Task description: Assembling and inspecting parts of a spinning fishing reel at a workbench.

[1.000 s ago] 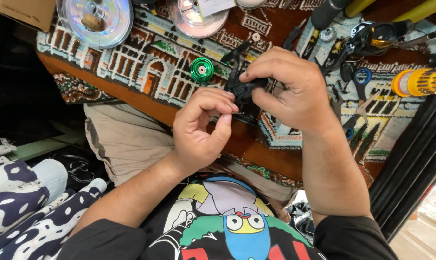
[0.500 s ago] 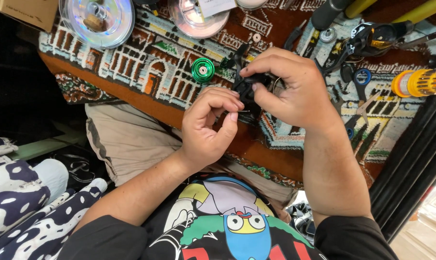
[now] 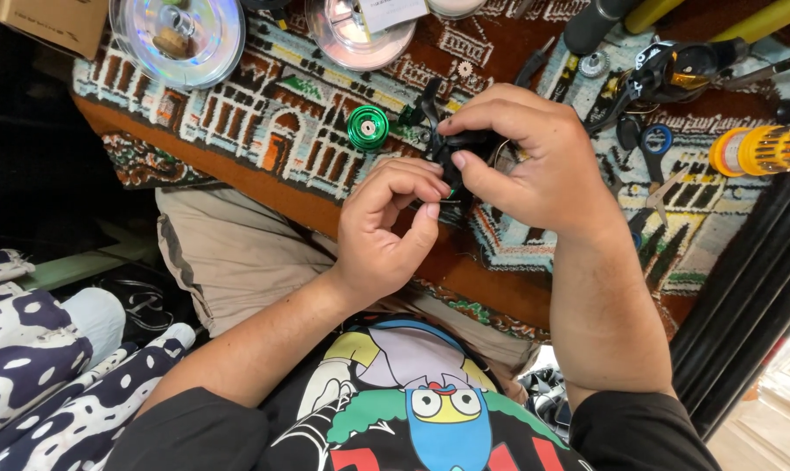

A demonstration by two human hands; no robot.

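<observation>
Held over the patterned rug [image 3: 238, 113], a small black reel part [image 3: 454, 150], gripped in the right hand [image 3: 534, 170]; thumb and forefinger closed on its top edge, the other fingers curled round its far side, so that most of the part sits hidden inside the fist; only the dark upper lobe and a strip below the thumb showing. Just beside it, touching at the fingertips, the left hand [image 3: 386, 222]; fingers bent inward and nearly closed, forefinger and thumb pinched together against the lower left edge of the part; whether anything tiny sits between those two tips, impossible to tell. Part therefore lodged between both sets of fingers, right hand above and right of it, left hand below and left.

On the rug just left of the hands, a green round spool [image 3: 368, 127], lying free and apart from the fingers; farther up, two clear line spools [image 3: 181, 35], well apart from the work. To the right, a black and gold reel body [image 3: 687, 68], blue-handled scissors [image 3: 652, 144], and a yellow ridged screwdriver handle [image 3: 757, 150]; along the right edge, dark rods [image 3: 752, 288]. Below, a lap in beige shorts [image 3: 238, 253] and a black printed shirt [image 3: 412, 410].
</observation>
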